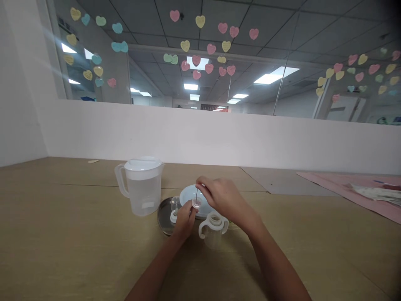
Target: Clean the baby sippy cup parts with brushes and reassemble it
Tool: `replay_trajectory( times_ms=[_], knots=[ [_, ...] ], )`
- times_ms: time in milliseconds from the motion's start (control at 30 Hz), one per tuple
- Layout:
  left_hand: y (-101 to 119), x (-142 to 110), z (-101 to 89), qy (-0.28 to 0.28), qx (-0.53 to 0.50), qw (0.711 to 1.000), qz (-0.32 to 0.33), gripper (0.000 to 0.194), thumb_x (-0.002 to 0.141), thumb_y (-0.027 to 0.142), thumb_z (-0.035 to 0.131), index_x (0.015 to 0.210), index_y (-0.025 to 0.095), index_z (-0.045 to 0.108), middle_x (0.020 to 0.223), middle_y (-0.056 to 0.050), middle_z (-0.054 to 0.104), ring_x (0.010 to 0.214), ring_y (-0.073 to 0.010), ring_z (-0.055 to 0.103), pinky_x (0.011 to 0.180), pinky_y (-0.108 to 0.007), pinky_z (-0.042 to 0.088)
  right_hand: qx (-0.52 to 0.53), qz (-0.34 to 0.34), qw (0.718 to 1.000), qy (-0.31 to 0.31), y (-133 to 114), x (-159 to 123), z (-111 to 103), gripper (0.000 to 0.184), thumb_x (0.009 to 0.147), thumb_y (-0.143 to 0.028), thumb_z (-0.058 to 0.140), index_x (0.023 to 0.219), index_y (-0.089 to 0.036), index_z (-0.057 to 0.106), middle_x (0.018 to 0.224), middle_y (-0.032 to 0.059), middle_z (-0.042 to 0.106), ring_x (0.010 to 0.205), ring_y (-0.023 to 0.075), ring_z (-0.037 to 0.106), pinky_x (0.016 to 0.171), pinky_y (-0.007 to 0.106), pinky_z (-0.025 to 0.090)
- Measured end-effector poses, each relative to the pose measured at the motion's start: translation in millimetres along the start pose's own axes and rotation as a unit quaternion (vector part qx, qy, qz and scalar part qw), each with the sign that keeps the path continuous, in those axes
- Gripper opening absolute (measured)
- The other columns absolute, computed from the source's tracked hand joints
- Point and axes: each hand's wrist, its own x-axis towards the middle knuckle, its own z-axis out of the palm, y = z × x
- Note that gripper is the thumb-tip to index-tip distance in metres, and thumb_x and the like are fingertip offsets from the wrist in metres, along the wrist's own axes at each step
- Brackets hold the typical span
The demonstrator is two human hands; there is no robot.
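Observation:
Pinched in my left hand [185,221] is a small white round part [196,203] with an opening facing up. My right hand [224,198] is closed on a thin wire-like stick [196,193], whose lower end goes into that opening; what kind of stick it is I cannot make out. Under my right forearm's near side stands a clear baby bottle [213,234] with a white two-handled collar and an open mouth. To the left of my left hand, a white ring with a clear cap [174,214] rests in a round metal tray [164,221]. A pale blue bowl [187,193] sits behind both hands.
A translucent lidded pitcher [143,192] holding clear liquid stands left of the tray. On the far right, a pink sheet [338,186] carries a white plastic-looking packet [376,193]. Behind the table [78,234] runs a white wall [188,136] below a window with heart-shaped notes.

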Motion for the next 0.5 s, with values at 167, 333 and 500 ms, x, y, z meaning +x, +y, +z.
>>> replay_trajectory(
  times_ms=[167,333,500],
  knots=[
    [2,-1,-1.5,-0.008,0.002,1.000,-0.006,0.024,0.086,0.031,0.034,0.077,0.020,0.053,0.073,-0.004,0.061,0.070,-0.0185,0.057,0.068,-0.030,0.043,-0.030,-0.012,0.999,0.008,3,-3,3,0.023,0.091,-0.025,0.037,0.073,-0.020,0.051,0.050,-0.0013,0.049,0.041,0.0096,0.034,0.048,0.026,0.014],
    [5,-1,-1.9,-0.002,0.004,1.000,-0.012,0.024,0.086,0.030,0.034,0.076,0.020,0.054,0.071,-0.003,0.062,0.068,-0.0175,0.057,0.066,-0.029,0.043,-0.054,-0.019,0.998,0.000,5,-2,9,0.025,0.091,-0.025,0.037,0.071,-0.020,0.051,0.051,-0.0009,0.050,0.040,0.0090,0.032,0.048,0.026,0.013],
    [5,-1,-1.5,-0.004,-0.002,1.000,-0.007,0.024,0.087,0.028,0.033,0.076,0.019,0.053,0.073,-0.003,0.062,0.069,-0.0171,0.056,0.066,-0.029,0.042,-0.074,-0.017,0.997,-0.007,3,1,12,0.026,0.091,-0.024,0.038,0.069,-0.019,0.053,0.052,0.0001,0.052,0.041,0.0094,0.035,0.048,0.027,0.013]
  ],
)
